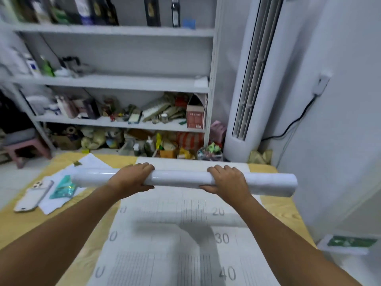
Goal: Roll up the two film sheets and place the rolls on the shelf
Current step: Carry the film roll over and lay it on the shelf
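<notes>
A long white film roll (181,178) is held level above the table, lying left to right. My left hand (132,178) grips it left of the middle, fingers curled over the top and thumb underneath. My right hand (226,180) grips it right of the middle in the same way. Below the roll a second film sheet (175,244) lies flat on the yellow table (24,223), showing a printed grid and the numbers 20, 30 and 40. The grey shelf unit (115,81) stands behind the table; its middle board has bare room at the right.
On the table's left lie a white phone (33,196), a teal packet (62,187) and white paper sheets (90,162). The lower shelves are crowded with boxes and bottles. A tall white air conditioner (249,89) stands at the right, a pink stool (24,145) at the left.
</notes>
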